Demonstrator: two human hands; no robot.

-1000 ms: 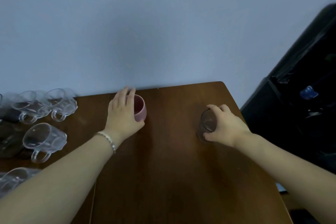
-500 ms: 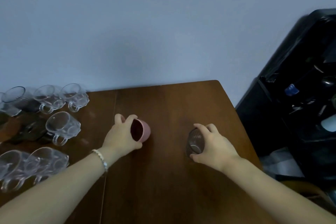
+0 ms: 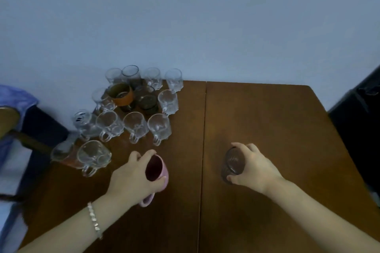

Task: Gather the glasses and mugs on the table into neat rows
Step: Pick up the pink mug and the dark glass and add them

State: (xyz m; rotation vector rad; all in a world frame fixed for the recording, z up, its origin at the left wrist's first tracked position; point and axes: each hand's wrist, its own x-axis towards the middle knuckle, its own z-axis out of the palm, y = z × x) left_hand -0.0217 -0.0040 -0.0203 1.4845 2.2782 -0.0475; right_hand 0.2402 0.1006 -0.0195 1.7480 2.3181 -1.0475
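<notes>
The left hand is gripping the pink mug by the rim, thumb on the near side and fingers curled over the far side; the handle is projecting toward 6 o'clock under the palm. The right hand is wrapping a dark tinted glass, fingers curved over the far wall and thumb pressing the base edge; whether the glass is resting on the table or lifting clear cannot be told from this view. The grouped clear mugs are standing at roughly 11 o'clock from the pink mug and at 10 o'clock from the tinted glass. The left hand is the nearer one: the mug is sitting just below the front row, with an open slot at 12 o'clock, beside the rightmost clear mug. The glass is lying well apart, across the table seam
</notes>
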